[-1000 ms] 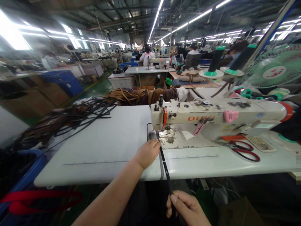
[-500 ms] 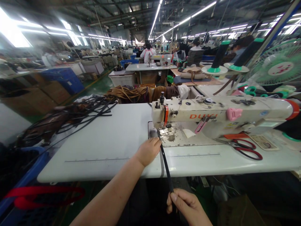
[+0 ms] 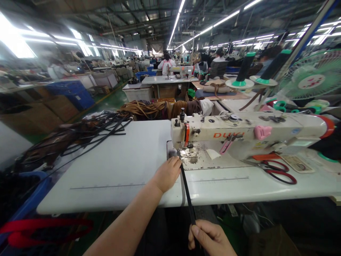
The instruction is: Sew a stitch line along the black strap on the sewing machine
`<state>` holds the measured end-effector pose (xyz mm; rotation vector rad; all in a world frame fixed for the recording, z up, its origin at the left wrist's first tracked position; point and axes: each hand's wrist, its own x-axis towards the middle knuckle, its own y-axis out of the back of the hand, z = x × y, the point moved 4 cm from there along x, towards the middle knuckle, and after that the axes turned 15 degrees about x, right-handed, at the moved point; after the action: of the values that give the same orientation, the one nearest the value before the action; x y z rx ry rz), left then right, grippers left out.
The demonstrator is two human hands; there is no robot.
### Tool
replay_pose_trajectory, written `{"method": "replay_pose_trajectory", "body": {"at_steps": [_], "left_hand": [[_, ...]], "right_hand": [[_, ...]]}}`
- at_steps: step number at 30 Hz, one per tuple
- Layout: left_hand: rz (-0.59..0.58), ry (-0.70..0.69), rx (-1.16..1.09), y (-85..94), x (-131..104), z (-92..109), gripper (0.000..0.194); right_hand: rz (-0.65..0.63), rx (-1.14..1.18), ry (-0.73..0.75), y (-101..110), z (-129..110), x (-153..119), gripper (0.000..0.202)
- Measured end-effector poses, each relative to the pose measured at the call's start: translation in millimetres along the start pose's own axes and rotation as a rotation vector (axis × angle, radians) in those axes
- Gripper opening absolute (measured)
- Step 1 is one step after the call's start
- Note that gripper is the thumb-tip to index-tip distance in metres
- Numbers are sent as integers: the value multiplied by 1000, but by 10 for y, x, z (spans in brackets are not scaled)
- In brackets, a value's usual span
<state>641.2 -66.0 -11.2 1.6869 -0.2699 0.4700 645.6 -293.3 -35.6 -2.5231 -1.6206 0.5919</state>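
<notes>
A narrow black strap (image 3: 188, 193) runs from the needle area of the sewing machine (image 3: 229, 133) down past the table's front edge. Close to the presser foot, my left hand (image 3: 168, 173) has its fingers closed on the strap's far part, against the machine bed. My right hand (image 3: 209, 235) pinches the strap between thumb and fingers below the table edge, keeping it taut. The strap's far end is hidden under my left fingers and the machine head.
Red-handled scissors (image 3: 278, 171) lie on the white table (image 3: 114, 163) at the right. Black straps (image 3: 106, 131) pile at its left rear. Thread cones (image 3: 245, 69) and a green fan (image 3: 311, 81) stand right. A blue basket (image 3: 39, 177) sits left. Other people work farther back.
The view has tilted slightly, so the table and machine sit a little lower. Both hands keep their hold on the strap, with hardly any movement relative to the machine.
</notes>
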Motion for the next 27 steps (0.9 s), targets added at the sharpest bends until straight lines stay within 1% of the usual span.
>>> {"method": "replay_pose_trajectory", "body": {"at_steps": [2,4,6,9,13,17,21,27], "left_hand": [[1,16,-5,-4,2,-3,26],[7,12,8,-2,0,0,26],[12,-13,30,4,-5,11,21],[29,-57,56,15,-17,27,12],[31,-84,76,1,-26,33,9],[11,-103,74,-5,-18,39,8],[10,-109,66,39,0,46,9],[14,-97,70,51,-1,46,9]], "right_hand": [[-16,-7,8,-12,-10,6,65],[-24,-7,15,-29,-46,-8,62],[-31,-18,32,-42,-96,-29,60],[-3,-66,87,-19,-160,-42,60],[47,-100,118,21,-164,-7,57],[27,-6,72,-3,-70,46,56],[-17,50,38,-23,33,71,63],[-16,49,6,-45,10,20,64]]}}
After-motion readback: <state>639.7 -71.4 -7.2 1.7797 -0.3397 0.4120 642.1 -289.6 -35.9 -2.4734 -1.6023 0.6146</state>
